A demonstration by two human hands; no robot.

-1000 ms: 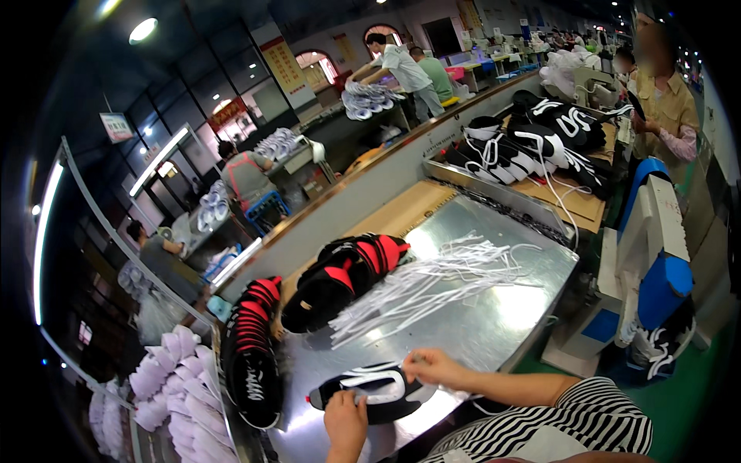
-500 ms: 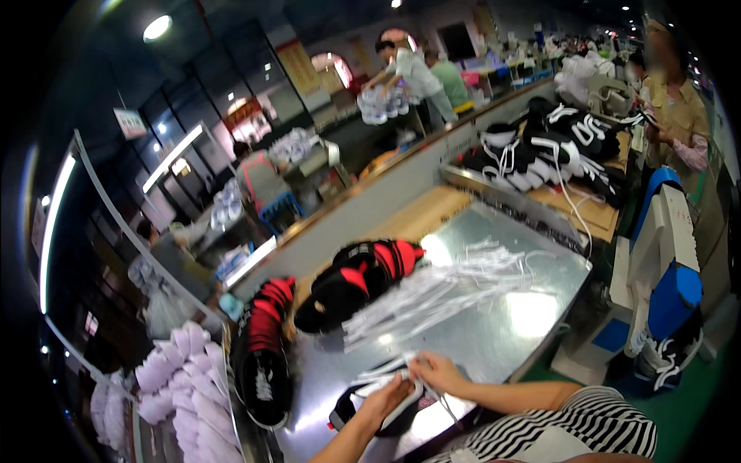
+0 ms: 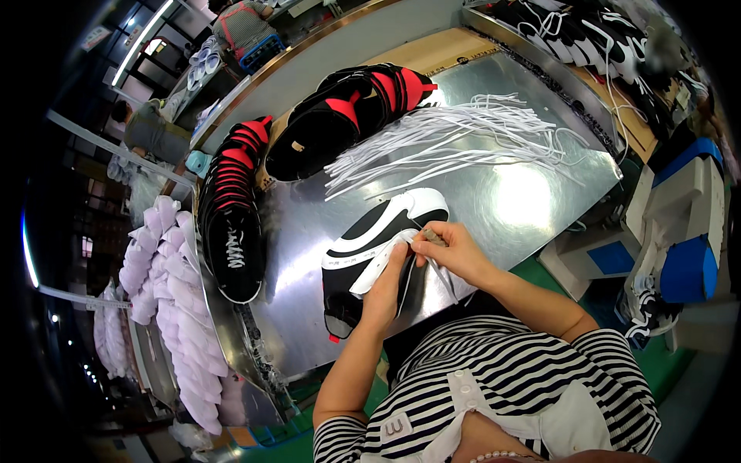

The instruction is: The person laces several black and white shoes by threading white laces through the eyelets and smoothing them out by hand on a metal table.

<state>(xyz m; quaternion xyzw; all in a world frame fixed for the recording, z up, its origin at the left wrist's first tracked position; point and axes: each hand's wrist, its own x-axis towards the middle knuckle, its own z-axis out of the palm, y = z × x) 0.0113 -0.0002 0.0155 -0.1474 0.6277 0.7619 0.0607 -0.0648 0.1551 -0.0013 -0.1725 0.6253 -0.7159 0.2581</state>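
A black and white shoe upper with a small red tab lies on the metal table in front of me. My left hand grips its near side, with the thumb up by the lacing edge. My right hand pinches at that same edge. It holds a small awl-like tool with a tan handle and a thin metal point. A white shoelace hangs below the right fingers; whether they also grip it is hidden. Beyond the upper, loose white laces are spread in a bundle.
Black and red shoe uppers are nested in a row at the table's left, with more behind. White padded pieces are piled outside the left edge. A beige and blue machine stands right. Black and white uppers sit far right.
The view has tilted down and sharpened, bringing the table and hands higher in the picture. Both hands stay at the upper's lacing edge. The tan-handled tool now shows in the right hand.
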